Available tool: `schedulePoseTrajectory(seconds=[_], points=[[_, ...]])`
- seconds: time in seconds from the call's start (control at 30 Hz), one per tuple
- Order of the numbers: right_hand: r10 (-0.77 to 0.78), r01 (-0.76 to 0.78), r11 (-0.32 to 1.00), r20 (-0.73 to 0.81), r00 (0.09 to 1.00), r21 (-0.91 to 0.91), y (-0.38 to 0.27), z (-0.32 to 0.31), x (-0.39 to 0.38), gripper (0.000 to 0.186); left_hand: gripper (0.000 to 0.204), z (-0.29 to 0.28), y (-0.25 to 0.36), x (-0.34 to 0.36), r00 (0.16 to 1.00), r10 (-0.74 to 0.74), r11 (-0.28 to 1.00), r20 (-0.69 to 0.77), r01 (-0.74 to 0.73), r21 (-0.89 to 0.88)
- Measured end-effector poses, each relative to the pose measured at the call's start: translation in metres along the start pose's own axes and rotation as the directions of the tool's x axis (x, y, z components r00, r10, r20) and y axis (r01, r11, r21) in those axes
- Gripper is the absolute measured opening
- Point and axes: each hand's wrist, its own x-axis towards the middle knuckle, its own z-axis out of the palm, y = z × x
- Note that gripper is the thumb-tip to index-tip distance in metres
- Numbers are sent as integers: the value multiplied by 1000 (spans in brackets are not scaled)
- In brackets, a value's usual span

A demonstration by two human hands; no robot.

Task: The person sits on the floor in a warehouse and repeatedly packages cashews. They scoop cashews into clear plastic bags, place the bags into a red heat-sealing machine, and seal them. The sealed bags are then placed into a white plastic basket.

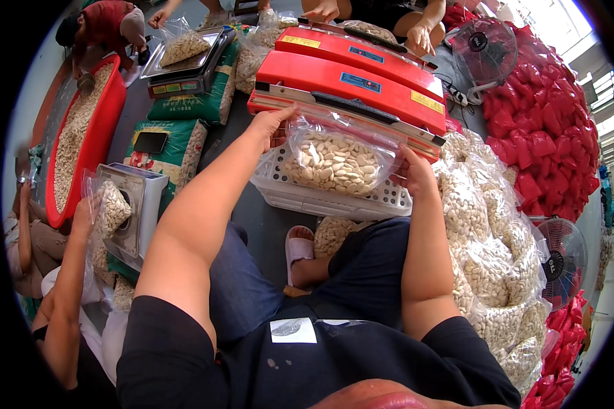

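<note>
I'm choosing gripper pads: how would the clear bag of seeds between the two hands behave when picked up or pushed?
The clear bag would probably sag and shift, being thin, wrinkled plastic around many pale seeds. It may be slippery, as its surface looks glossy. It seems unlikely to roll, given its flattish shape.

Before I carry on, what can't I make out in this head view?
All in the head view:
Crate: part of its top, hidden by the bag between the left hand and right hand.
Red packs: contents, hidden by opaque wrapping.
Co-worker opposite: head, cut off by the top edge.
Scale readout: figures too small.
Blue label: print too small.
</note>
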Motion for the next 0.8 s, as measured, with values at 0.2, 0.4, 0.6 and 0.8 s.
schedulePoseTrajectory(seconds=[0.2,0.4,0.6,0.8], points=[[-70,70,997,-24,997,9,2,1,4,12,22,-8,5,-1,992,-51,999,118,51,2],[-144,143,990,-35,989,-20,5,-3,16,14,13,0,-1,-1,998,61,992,-24,-58,116],[-289,252,932,-114,951,-260,-1,8,5,22,12,0,-5,3,982,182,971,-42,-173,165],[-875,413,324,-103,473,-851,-33,31,-39,40,9,3,-9,10,979,184,983,-84,-184,7]])
